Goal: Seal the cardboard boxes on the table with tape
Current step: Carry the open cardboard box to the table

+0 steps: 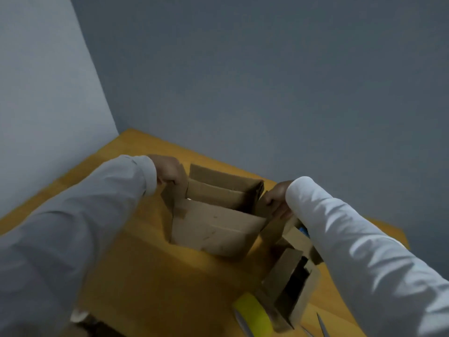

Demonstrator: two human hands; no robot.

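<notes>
An open cardboard box stands in the middle of the wooden table, its flaps up. My left hand grips the box's left side flap at its top edge. My right hand grips the right side flap. Both arms wear white sleeves. A yellow roll of tape lies at the near edge of the table, in front of the box. The picture is blurred.
A second, smaller open cardboard box stands near right, under my right forearm. Scissors lie at the bottom right, partly cut off. Grey walls close in the table at the back and left.
</notes>
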